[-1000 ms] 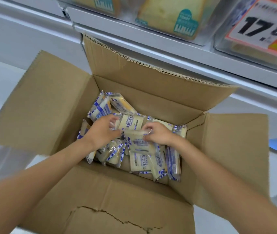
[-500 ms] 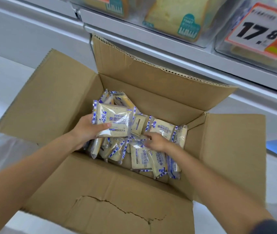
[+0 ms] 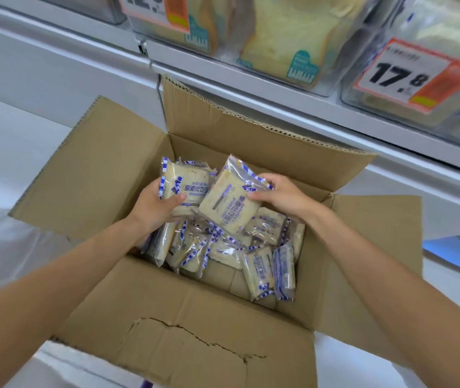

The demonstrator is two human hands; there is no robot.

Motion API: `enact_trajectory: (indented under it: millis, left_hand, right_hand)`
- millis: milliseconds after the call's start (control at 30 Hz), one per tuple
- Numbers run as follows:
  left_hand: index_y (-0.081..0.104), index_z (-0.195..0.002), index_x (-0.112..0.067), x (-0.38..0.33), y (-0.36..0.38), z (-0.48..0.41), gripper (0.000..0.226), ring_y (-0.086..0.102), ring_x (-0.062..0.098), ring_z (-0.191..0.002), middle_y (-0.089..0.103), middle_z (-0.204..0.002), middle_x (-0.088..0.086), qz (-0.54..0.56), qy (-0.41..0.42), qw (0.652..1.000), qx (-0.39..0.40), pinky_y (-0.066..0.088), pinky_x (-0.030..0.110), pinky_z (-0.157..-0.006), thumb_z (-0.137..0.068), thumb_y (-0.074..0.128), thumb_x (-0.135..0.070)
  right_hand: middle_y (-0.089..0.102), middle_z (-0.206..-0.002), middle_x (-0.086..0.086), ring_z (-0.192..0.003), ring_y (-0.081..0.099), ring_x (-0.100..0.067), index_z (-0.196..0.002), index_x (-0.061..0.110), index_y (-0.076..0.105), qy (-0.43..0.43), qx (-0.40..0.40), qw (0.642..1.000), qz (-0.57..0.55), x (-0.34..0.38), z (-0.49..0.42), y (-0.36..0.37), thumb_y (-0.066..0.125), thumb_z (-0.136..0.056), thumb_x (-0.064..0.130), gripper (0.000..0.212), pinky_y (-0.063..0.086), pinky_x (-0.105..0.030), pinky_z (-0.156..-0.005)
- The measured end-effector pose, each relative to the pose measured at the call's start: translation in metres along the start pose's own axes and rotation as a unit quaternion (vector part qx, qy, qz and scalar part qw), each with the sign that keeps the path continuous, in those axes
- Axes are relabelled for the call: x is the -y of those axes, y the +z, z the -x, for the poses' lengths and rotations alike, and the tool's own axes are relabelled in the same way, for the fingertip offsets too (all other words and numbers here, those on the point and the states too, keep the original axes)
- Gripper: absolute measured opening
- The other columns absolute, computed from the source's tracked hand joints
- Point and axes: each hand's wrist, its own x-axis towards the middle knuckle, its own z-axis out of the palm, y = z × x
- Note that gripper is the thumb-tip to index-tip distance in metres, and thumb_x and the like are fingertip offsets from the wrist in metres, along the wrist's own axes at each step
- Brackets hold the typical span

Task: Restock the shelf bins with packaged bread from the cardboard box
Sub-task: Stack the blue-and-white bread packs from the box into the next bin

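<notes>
L hand (image 3: 153, 212) grips pack (image 3: 179, 184), R hand (image 3: 282, 197) grips 2nd pack (image 3: 228, 207), mid box (image 3: 251, 151)

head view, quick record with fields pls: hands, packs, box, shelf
left hand: grips first bread pack, printed side up
right hand: grips second bread pack, tilted, overlapping the first
cardboard box: open, flaps out, loose packs piled inside
shelf bins: above the box, holding sliced loaves
price tag: reads 17.8
</notes>
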Motion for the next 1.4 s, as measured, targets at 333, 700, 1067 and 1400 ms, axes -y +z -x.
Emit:
enact_trajectory:
  millis: [333,700,1067,1400]
  left_hand:
    - [0.061,-0.115,-0.025,-0.061,0.015,0.037,0.036,0.071,0.011,-0.096,0.074,-0.108,-0.004,0.012,0.029,0.993,0.11,0.06,0.033,-0.078,-0.082,0.075,-0.032]
    - [0.054,-0.122,-0.02,-0.127,0.034,0.07,0.038,0.071,0.016,-0.098,0.07,-0.115,0.002,0.099,0.053,0.987,0.119,0.059,0.034,-0.082,-0.094,0.052,-0.046]
    - [0.061,-0.119,-0.023,-0.171,0.06,0.096,0.047,0.073,0.017,-0.092,0.075,-0.108,0.001,0.067,0.119,0.983,0.126,0.059,0.037,-0.081,-0.079,0.074,-0.044]
    - [0.066,-0.109,-0.014,-0.258,0.12,0.087,0.047,0.057,0.014,-0.081,0.065,-0.09,-0.004,-0.081,0.276,0.956,0.046,0.042,0.03,-0.073,-0.084,0.064,-0.054]
  right_hand:
    - [0.071,-0.108,-0.013,-0.097,0.07,-0.028,-0.107,0.018,0.059,-0.054,-0.095,0.993,-0.039,0.078,0.057,-0.014,0.08,-0.078,0.014,0.036,0.055,-0.045,-0.091]
    - [0.063,-0.102,-0.001,-0.087,0.062,-0.011,-0.127,0.019,0.057,-0.141,-0.118,0.979,0.088,0.127,0.119,-0.042,0.06,-0.082,-0.013,0.055,0.05,-0.019,-0.075]
    - [0.038,-0.137,0.014,-0.126,0.039,-0.006,-0.151,0.027,0.025,-0.173,-0.208,0.953,0.133,0.162,0.155,-0.053,0.082,-0.07,0.049,0.101,0.036,-0.035,-0.11]
    - [0.059,-0.134,-0.006,-0.117,0.061,-0.027,-0.144,0.017,0.035,-0.158,-0.28,0.931,-0.173,0.169,0.164,-0.116,0.096,-0.046,0.041,0.118,0.048,-0.051,-0.101]
